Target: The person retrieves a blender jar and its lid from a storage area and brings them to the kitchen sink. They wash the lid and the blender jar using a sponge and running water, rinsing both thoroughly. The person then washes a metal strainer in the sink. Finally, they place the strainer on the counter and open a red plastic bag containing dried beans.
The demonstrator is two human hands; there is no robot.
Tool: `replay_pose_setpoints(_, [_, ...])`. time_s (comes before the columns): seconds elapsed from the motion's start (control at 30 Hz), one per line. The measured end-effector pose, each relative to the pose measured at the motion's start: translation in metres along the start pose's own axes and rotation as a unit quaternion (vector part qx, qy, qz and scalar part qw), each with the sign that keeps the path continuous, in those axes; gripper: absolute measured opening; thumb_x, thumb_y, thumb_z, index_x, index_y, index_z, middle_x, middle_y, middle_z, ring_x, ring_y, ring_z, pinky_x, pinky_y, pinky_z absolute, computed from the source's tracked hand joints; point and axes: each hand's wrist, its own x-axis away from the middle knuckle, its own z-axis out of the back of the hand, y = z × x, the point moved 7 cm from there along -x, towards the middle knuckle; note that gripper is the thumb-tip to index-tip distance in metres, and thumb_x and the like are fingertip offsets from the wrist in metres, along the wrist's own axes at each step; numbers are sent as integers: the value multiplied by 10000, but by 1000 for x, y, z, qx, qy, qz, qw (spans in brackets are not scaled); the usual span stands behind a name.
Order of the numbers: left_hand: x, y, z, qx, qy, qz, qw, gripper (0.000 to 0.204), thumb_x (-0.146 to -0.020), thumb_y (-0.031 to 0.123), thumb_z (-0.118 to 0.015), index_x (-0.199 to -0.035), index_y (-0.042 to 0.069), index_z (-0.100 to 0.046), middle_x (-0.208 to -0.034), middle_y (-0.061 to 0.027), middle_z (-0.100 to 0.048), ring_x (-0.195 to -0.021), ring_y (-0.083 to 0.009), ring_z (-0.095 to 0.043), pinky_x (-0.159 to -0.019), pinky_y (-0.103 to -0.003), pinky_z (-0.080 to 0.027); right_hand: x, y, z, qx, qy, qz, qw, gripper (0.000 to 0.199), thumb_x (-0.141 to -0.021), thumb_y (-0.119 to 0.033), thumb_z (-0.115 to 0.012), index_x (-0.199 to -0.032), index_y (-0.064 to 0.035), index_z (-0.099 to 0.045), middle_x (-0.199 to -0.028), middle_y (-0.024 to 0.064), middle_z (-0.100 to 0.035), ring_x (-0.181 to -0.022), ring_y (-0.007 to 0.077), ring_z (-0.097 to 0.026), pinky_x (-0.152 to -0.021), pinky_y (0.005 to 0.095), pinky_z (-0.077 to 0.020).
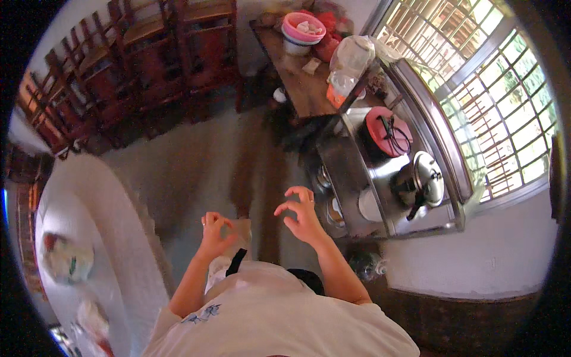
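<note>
**Both hands raised over the floor, beside the steel stove**

My left hand (215, 231) is up in front of my chest with the fingers curled in and pinched together; whether something small sits between the fingertips I cannot tell. Just beside it, to its right, a small pale brown piece (242, 229) shows against the floor, touching or nearly touching the hand.

My right hand (302, 215) is released, the fingers spread and bent like a claw, grasping nothing. It hovers near the front edge of the grey stainless-steel stove table (357, 178), apart from it. The two hands are near each other but not touching.

On the stove table stands a dark pot with a round pink lid (386, 132), and beyond it to the right a steel pot with a shiny domed lid (427, 178). Farther off, a long brown wooden table (297, 83) carries a stack of pink plastic bowls (303, 28) and a clear plastic bag (352, 56).
</note>
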Motion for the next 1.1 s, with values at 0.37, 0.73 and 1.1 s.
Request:
replay_pose_setpoints(0.37, [-378, -33, -3, 271, -189, 45, 943, 748, -881, 36, -570, -1454, 122, -96, -1255, -146, -473, -1090, -240, -588, -918, -354, -465, -214, 179, 37, -222, 103, -234, 941, 815, -867, -11, -591, -1495, -132, -86, -1257, 102, -527, -885, 187, -637, -753, 293, -501])
replay_pose_setpoints(0.73, [-674, -14, -36, 213, -267, -22, 940, 391, -870, 22, -543, -1252, 86, -490, -1240, -85, -471, -1148, -212, -522, -941, -344, -438, -448, 407, 150, -145, 301, -198, 921, 590, -883, -17, -577, -1415, -92, -332, -1306, 75, -451, -985, 121, -566, -822, 263, -469])
replay_pose_setpoints(1.1, [-890, -37, -139, 126, -399, -180, 890, 316, -811, 86, -587, -1126, 67, -567, -1244, -130, -479, -1200, -313, -448, -1015, -378, -371, -544, 547, 187, -182, 510, -371, 754, 276, -872, -77, -591, -1138, -11, -565, -1042, 71, -611, -922, 146, -593, -788, 278, -487])
